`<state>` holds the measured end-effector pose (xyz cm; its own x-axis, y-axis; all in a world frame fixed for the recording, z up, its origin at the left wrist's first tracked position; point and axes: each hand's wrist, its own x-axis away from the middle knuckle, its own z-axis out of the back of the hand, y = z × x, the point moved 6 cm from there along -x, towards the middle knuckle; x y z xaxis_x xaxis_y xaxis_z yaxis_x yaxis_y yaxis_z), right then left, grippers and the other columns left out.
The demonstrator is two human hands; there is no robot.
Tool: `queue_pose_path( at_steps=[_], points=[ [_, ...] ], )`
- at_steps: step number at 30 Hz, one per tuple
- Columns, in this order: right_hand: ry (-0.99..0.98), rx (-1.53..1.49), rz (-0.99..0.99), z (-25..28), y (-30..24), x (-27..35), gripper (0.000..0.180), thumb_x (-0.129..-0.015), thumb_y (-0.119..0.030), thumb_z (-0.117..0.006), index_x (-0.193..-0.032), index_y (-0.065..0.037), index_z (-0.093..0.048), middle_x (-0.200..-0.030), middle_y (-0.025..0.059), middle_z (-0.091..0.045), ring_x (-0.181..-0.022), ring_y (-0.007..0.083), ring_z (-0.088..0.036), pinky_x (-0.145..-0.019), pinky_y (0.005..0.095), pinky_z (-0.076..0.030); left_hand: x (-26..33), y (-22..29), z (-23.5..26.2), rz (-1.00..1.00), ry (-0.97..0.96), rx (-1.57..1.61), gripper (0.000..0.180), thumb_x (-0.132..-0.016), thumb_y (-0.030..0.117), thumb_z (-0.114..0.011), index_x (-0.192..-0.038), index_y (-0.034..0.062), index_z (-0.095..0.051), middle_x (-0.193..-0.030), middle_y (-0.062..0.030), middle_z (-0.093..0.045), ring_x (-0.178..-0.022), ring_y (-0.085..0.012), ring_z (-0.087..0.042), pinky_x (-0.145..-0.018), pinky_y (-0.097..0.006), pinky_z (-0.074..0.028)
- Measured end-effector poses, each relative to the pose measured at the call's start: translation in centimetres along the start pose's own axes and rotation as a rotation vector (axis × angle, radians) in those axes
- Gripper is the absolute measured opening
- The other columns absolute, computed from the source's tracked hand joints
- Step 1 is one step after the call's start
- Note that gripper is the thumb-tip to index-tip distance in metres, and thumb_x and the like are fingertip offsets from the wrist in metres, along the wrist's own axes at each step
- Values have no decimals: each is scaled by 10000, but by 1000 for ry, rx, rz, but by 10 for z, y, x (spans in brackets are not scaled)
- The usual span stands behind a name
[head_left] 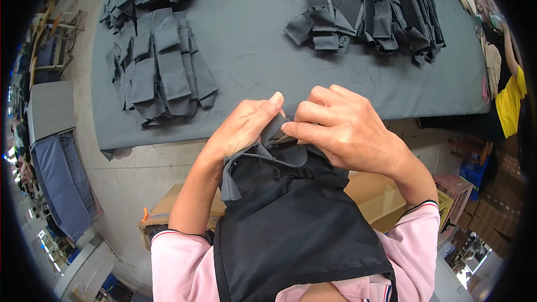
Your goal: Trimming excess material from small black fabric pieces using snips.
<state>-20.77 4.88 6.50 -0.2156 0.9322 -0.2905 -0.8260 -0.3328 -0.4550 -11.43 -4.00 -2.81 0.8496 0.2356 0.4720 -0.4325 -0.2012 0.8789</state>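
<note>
Close by the near edge of the surface (251, 33), I see a grey cloth strip (272, 130) held between both hands, its short visible run slanting from one o'clock to seven. The left hand (241, 126) pinches it from nine o'clock; the right hand (338, 126), at three, presses thumb and forefinger together on its upper end. Neither hand is nearer.

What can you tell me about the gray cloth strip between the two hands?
The cloth strip is dark gray, narrow and looks like woven fabric, bent and creased. The right hand appears to pinch its upper end between thumb and forefinger; it lies against the left hand, whose fingers are mostly hidden. It is near the top of the black apron. Gray bands hang just below; whether they belong to it is unclear.
</note>
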Motion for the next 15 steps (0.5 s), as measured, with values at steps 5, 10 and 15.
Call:
queue_pose_path(
  at_steps=[5, 10, 15],
  points=[
    [13, 48, 12, -2, -1, 1, 237, -655, -107, -655, -888, -69, -638, -764, 15, -528, -675, 190, -483, -559, 311, -390, 0, 2, 0, 22, 4, -4, 563, -955, 508, -402, -766, 23, -616, -620, 28, -498, -563, -57, -418, -501, -221, -350],
    [-21, 11, -31, -5, 2, 4, 218, -658, -96, -651, -872, -62, -630, -767, 23, -528, -673, 192, -486, -557, 317, -389, 0, 2, -2, 57, -24, 4, 551, -954, 499, -415, -763, 22, -613, -623, 34, -493, -579, -52, -408, -517, -221, -347],
    [77, 31, -17, -3, -1, 6, 143, -618, -65, -618, -742, -69, -547, -740, 17, -478, -684, 185, -476, -555, 304, -397, 0, 1, -3, 76, -27, -41, 547, -955, 491, -423, -767, 12, -611, -629, 33, -494, -589, -59, -406, -531, -231, -353]
  ],
)
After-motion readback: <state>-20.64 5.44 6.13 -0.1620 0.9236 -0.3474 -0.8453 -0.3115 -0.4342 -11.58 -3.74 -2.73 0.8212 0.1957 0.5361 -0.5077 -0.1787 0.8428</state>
